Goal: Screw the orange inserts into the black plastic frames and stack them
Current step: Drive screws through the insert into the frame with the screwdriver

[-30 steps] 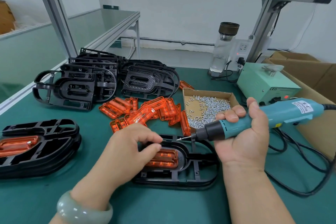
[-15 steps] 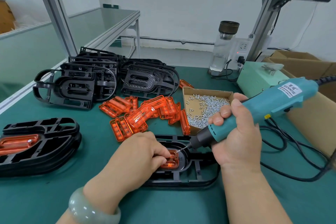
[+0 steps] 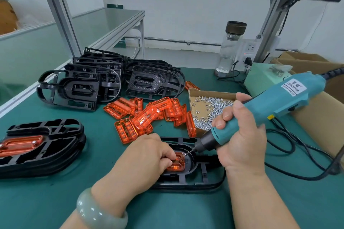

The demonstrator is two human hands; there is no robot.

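A black plastic frame (image 3: 208, 182) lies flat on the green mat in front of me with an orange insert (image 3: 176, 165) seated in its oval recess. My left hand (image 3: 147, 156) covers most of the insert, its fingers curled and holding it down. My right hand (image 3: 240, 135) grips a teal electric screwdriver (image 3: 270, 106), tilted so its bit touches a small screw at the insert's upper right corner. Loose orange inserts (image 3: 149, 115) lie in a pile behind. At the left stands a stack of finished frames (image 3: 46, 147) with an orange insert on top.
Bare black frames (image 3: 111, 83) are piled at the back left. A cardboard tray of silver screws (image 3: 210, 109) sits by the screwdriver. Behind stand a glass bottle (image 3: 230, 48), a pale green power unit (image 3: 260, 78) and cardboard boxes (image 3: 320, 98). The screwdriver's cable (image 3: 290, 154) loops at right.
The screwdriver has swung from level down to a steep tilt, its bit now on the insert's corner. My left hand slid further over the insert, covering most of it.
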